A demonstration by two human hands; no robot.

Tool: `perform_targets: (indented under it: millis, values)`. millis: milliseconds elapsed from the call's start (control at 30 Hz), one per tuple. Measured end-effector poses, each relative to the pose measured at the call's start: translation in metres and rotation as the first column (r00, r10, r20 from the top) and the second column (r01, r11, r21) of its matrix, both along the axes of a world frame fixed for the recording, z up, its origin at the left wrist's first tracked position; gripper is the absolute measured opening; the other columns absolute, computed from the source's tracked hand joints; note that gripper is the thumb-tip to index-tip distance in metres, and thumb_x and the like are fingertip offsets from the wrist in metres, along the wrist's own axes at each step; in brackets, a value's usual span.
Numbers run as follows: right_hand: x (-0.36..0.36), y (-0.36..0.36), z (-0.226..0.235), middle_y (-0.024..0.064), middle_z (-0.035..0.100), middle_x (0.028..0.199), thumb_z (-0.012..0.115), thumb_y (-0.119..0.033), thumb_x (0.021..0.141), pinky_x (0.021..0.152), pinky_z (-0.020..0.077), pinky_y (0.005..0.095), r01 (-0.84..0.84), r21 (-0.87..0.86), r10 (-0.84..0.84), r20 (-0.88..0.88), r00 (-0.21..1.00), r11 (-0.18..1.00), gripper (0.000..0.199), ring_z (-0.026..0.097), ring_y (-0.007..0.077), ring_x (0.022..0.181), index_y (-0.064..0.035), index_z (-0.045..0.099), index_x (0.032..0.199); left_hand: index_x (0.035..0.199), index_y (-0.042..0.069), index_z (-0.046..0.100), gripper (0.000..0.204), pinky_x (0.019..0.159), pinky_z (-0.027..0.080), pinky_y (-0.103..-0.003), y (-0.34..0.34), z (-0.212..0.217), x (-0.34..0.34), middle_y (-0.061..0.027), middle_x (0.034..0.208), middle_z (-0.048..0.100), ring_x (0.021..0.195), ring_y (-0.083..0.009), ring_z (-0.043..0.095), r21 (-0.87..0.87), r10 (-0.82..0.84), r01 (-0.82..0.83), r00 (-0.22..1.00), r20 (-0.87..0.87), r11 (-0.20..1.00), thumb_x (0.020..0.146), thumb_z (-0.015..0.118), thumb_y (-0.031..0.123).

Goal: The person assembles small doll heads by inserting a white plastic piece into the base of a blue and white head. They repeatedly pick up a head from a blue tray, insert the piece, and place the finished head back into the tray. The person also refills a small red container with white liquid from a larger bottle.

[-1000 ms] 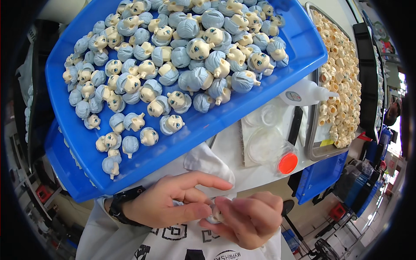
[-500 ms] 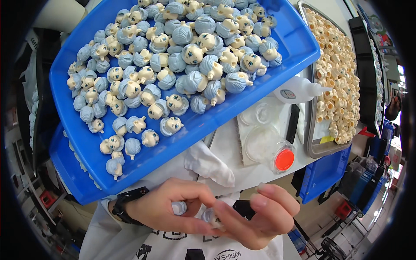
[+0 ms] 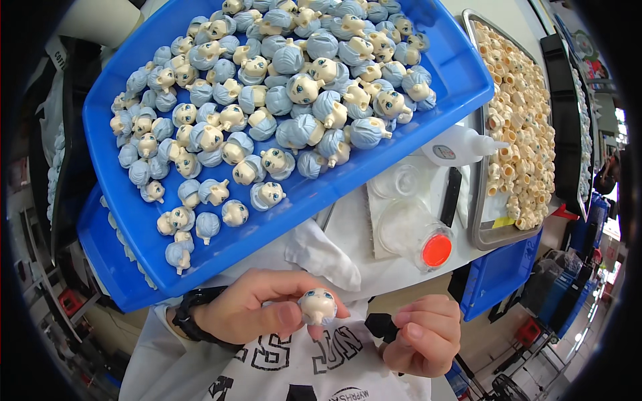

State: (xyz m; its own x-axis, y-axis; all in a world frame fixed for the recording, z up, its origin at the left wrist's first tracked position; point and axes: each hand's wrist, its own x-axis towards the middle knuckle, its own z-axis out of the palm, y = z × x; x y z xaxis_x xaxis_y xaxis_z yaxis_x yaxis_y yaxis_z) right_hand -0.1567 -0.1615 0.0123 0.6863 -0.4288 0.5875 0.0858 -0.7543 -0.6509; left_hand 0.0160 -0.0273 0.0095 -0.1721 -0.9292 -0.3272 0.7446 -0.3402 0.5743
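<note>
A small doll head (image 3: 317,307) with a cream face, teal eyes and pale blue hair is pinched in the fingers of my left hand (image 3: 251,311), its face tilted upward. To its right, apart from the head, my right hand (image 3: 428,337) is closed with curled fingers; whether they hold anything small is hidden. Beyond both hands, a big blue tray (image 3: 281,230) carries many similar doll heads (image 3: 273,160), heaped toward its far side and scattered near its front.
At right stands a metal tray (image 3: 480,224) of cream hollow parts (image 3: 518,127). Between the trays are a white squeeze bottle (image 3: 461,146), a clear jar with a red lid (image 3: 437,250), a black strip-like tool (image 3: 451,196) and a white cloth (image 3: 324,257). Another blue tray (image 3: 498,274) sits lower right.
My right hand has drawn away to the right from the doll head. My left hand now shows the head's face upward; the second head seen in that palm is out of sight.
</note>
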Motion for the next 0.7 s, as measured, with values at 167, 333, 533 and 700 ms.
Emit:
perform_targets:
  millis: [167, 333, 533, 700]
  values:
    - [-0.001, -0.001, 0.0, 0.0105, 0.055, 0.074, 0.051, -0.002, 0.074, 0.049, 0.0358, 0.0256, -0.04, 0.029, 0.04, -0.004, 0.999, 0.999, 0.02, 0.049, 0.0175, 0.057, -0.002, 0.051, 0.094, 0.105, -0.007, 0.051, 0.07, 0.052, 0.038, -0.018, -0.004, 0.01, 0.001, -0.0087, 0.079, 0.058, 0.06, -0.0071, 0.048, 0.065, -0.034, 0.029, 0.996, 0.078, 0.998, 0.083, 0.037, 0.057]
    - [-0.001, 0.0, 0.002, 0.0112, 0.053, 0.077, 0.056, -0.009, 0.073, 0.051, 0.0364, 0.0265, -0.058, 0.025, 0.059, -0.062, 0.996, 0.998, 0.019, 0.05, 0.0193, 0.059, -0.0028, 0.053, 0.091, 0.115, -0.005, 0.044, 0.063, 0.054, 0.034, -0.017, 0.001, 0.003, 0.002, -0.0028, 0.082, 0.054, 0.06, -0.004, 0.04, -0.069, -0.059, 0.054, 0.996, -0.073, 0.996, 0.087, 0.037, 0.05]
    - [0.003, 0.005, 0.0, 0.0115, 0.051, 0.081, 0.057, -0.012, 0.074, 0.053, 0.0372, 0.0258, -0.04, 0.024, 0.042, -0.072, 0.997, 0.999, 0.015, 0.05, 0.0199, 0.059, -0.0048, 0.055, 0.086, 0.103, -0.007, 0.051, 0.071, 0.051, 0.039, -0.021, -0.001, 0.01, 0.004, -0.0106, 0.076, 0.057, 0.058, -0.0098, 0.049, -0.027, -0.057, 0.057, 0.998, 0.007, 0.998, 0.085, 0.031, 0.059]
    - [-0.002, 0.009, -0.007, 0.0145, 0.047, 0.092, 0.055, -0.017, 0.078, 0.051, 0.0394, 0.0256, 0.126, 0.003, -0.126, -0.013, 0.992, 0.992, 0.014, 0.049, 0.0218, 0.065, -0.0058, 0.056, 0.087, 0.117, -0.003, 0.041, 0.07, 0.047, 0.038, -0.021, 0.006, -0.001, -0.002, -0.0106, 0.073, 0.056, 0.054, -0.0098, 0.047, -0.115, 0.14, -0.154, 0.982, -0.125, 0.981, 0.086, 0.027, 0.058]
